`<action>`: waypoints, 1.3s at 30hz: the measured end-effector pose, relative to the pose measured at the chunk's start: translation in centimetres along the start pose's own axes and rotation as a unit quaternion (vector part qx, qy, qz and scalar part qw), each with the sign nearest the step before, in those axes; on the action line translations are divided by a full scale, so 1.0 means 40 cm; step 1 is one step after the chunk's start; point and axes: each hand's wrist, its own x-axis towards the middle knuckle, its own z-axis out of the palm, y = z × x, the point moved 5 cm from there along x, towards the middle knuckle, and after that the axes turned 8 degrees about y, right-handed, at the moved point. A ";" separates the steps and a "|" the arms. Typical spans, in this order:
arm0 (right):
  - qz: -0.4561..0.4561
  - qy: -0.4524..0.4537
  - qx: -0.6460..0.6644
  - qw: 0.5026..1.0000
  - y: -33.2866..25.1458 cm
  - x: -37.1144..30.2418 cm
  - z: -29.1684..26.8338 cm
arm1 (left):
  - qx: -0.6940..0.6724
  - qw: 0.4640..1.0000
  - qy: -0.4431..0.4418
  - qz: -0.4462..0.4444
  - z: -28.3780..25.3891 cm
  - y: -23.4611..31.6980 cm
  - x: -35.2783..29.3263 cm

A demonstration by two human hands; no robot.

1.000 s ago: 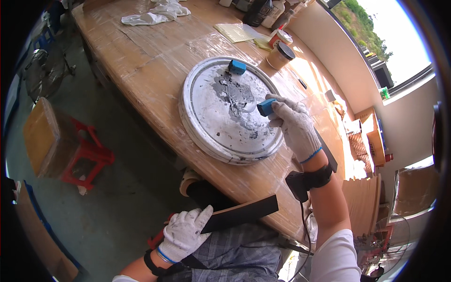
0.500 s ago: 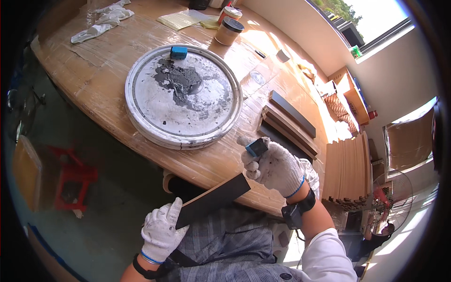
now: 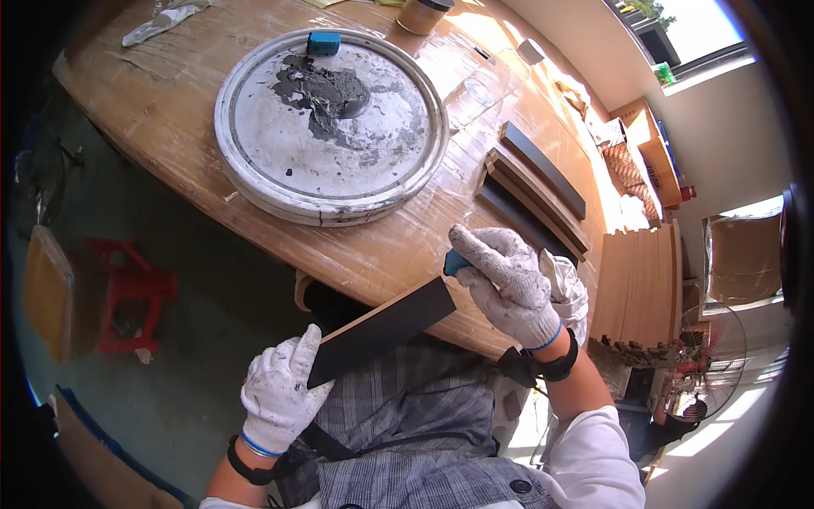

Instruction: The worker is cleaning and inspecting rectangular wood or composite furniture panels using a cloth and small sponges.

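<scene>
In my gloved left hand point(image 3: 278, 394) I grip one end of a narrow black-faced board point(image 3: 386, 329). Its bare wood edge faces up, and it slants over my lap with its far end near the table's edge. My right hand point(image 3: 513, 288), also in a white glove, pinches a small blue block point(image 3: 455, 262) just off that far end; the fingers hide most of it. Beyond my hands lies a big round white lid point(image 3: 246, 127) smeared with dark grey paste point(image 3: 326, 97). A second blue block point(image 3: 324, 44) rests near its far rim.
Several dark strips point(image 3: 544, 171) lie right of the lid, near a clear cup point(image 3: 476, 92). A jar point(image 3: 421, 15) stands at the back. Stacked wooden boards point(image 3: 636, 288), a fan point(image 3: 705, 365) and a crumpled white cloth point(image 3: 566, 295) are at right. A red stool point(image 3: 127, 297) stands on the floor at left.
My right hand has turned over, its index finger now in front of the blue block. The board has shifted slightly up in the picture. The view has tilted, so the table sits higher.
</scene>
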 end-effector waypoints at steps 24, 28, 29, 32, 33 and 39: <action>0.001 0.005 -0.049 0.999 -0.002 -0.024 0.018 | 0.011 1.000 -0.008 -0.004 0.001 0.002 -0.003; 0.158 0.086 -0.034 0.983 0.022 -0.063 0.009 | 0.011 1.000 -0.006 -0.006 -0.005 0.008 -0.001; 0.179 0.086 -0.032 0.980 0.020 -0.065 0.010 | 0.012 1.000 -0.006 -0.007 -0.008 0.010 -0.001; 0.198 0.085 -0.036 0.976 0.012 -0.059 0.024 | 0.015 1.000 -0.009 -0.010 -0.014 0.016 -0.004; 0.198 0.083 -0.045 0.976 0.011 -0.057 0.030 | 0.016 1.000 -0.007 -0.009 -0.013 0.015 -0.004; 0.068 0.088 -0.152 0.982 -0.015 -0.039 0.034 | 0.015 0.999 -0.022 -0.018 -0.017 0.021 0.000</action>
